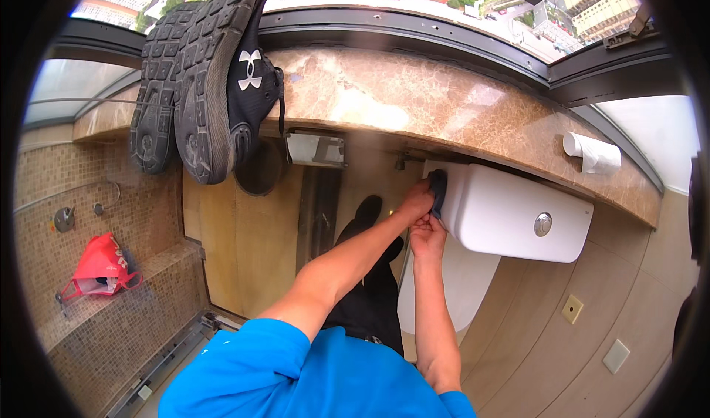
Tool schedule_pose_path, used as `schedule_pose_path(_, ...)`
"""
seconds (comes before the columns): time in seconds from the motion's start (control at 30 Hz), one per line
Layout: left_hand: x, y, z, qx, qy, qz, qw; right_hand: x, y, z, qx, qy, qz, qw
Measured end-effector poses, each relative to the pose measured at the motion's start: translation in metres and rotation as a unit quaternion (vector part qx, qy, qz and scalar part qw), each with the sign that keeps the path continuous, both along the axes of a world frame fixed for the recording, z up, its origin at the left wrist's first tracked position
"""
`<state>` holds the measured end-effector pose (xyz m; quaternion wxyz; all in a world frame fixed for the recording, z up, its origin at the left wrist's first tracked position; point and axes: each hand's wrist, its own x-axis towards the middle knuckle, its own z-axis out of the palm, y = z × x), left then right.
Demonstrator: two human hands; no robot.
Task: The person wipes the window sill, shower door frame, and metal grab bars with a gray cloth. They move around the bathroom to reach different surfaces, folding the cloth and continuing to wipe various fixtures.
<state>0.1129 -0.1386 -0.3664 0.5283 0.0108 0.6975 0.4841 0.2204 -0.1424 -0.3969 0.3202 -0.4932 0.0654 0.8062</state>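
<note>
A dark blue-grey, crumpled piece of cloth (438,186) is just right of the frame's centre, against the left end of a glossy white ceramic toilet tank (510,214) with a round silver flush button (543,224). The white toilet lid (452,288) lies below. Above, a brown marbled stone windowsill (444,115) curves across the frame beneath a dark metal window frame (399,27); small beige mosaic tiles (44,196) cover the wall at left.

The left hand (418,202), its arm stretched up diagonally from the lower left, has its grip closed around the cloth. The right hand (427,239) is just below, palm turned up, fingertips gathered at the cloth's lower end; I cannot tell whether they clasp it.

A white cylindrical roll (595,155) lies on the windowsill at upper right. Black shoes with lugged rubber soles (207,85) stand tilted at upper left. At the left edge, a red bag with loop handles (102,263) gapes open, with something white and something dark inside, too small to identify.
</note>
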Motion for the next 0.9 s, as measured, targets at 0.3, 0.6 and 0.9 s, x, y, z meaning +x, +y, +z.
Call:
schedule_pose_path(0.3,0.035,-0.014,0.010,0.106,0.165,0.080,0.977,0.020,0.003,0.063,0.079,0.012,0.080,0.994)
schedule_pose_path(0.6,0.025,-0.027,0.008,0.019,-0.084,0.033,0.996,0.026,0.002,0.019,0.066,-0.015,0.130,0.989)
schedule_pose_path(0.9,0.022,-0.014,-0.022,0.076,-0.008,0.056,0.996,0.017,0.009,0.022,0.099,0.016,0.157,0.982)
